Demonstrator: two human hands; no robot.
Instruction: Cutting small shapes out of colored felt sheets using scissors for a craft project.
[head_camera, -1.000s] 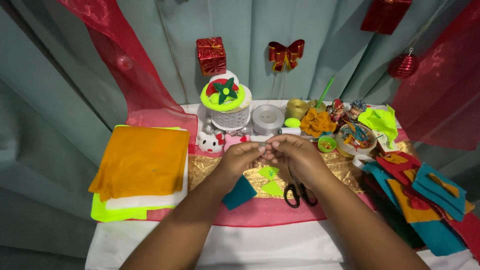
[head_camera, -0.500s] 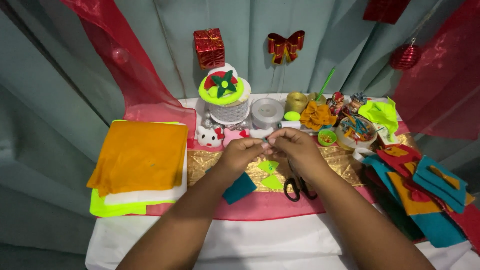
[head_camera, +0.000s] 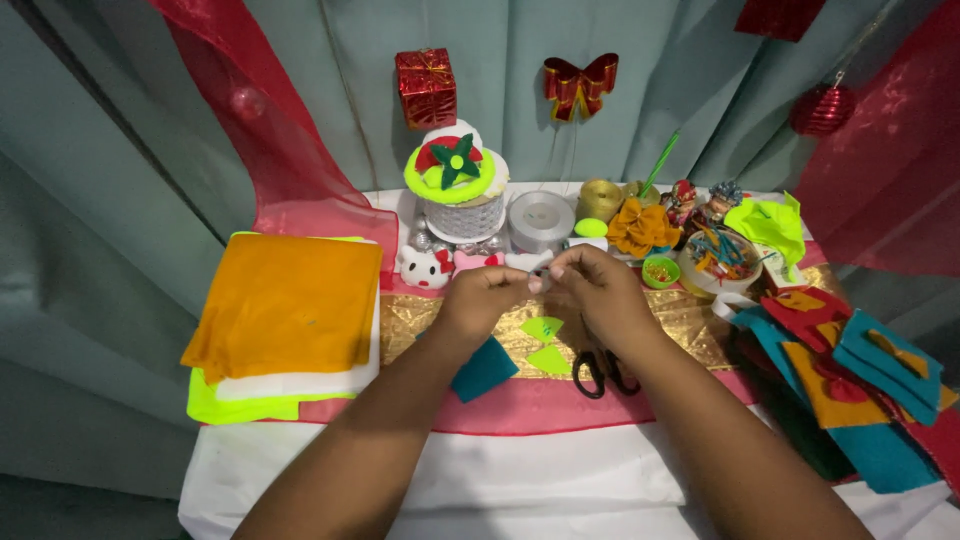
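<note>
L hand: (head_camera: 483, 297) fingers pinched tight at the tips, meets R hand mid-table; seems to grip sth tiny, too small/hidden to ID.
R hand: (head_camera: 597, 288) fingertips pinched too, touching L's tips; same tiny item betw them, can't tell what.
small item: right at the fingertip junction, above the gold runner (head_camera: 690, 315), just in front of the white cat figurine (head_camera: 421, 268).
cut pieces: 2 lime felt shapes (head_camera: 545, 343) lie flat on runner, just below the hands, loose, not joined to anything.
scissors: (head_camera: 600, 372) black handles, on table under R wrist, not held.
teal felt: (head_camera: 484, 367) piece under L forearm, partly hidden.
felt stack L: orange sheet (head_camera: 285, 300) over white + neon yellow, looks uncut.
felt pile R: teal/red/orange scraps (head_camera: 850, 370), w/ shapes stuck on.
back row: white basket w/ lime lid + red-green flower (head_camera: 457, 180), tape roll (head_camera: 540, 218), bowl of bits (head_camera: 718, 258).
progress: judged early-mid; some cutting done (lime pieces out), fine fingertip work in hand, pieces not yet assembled, most felt untouched.
</note>
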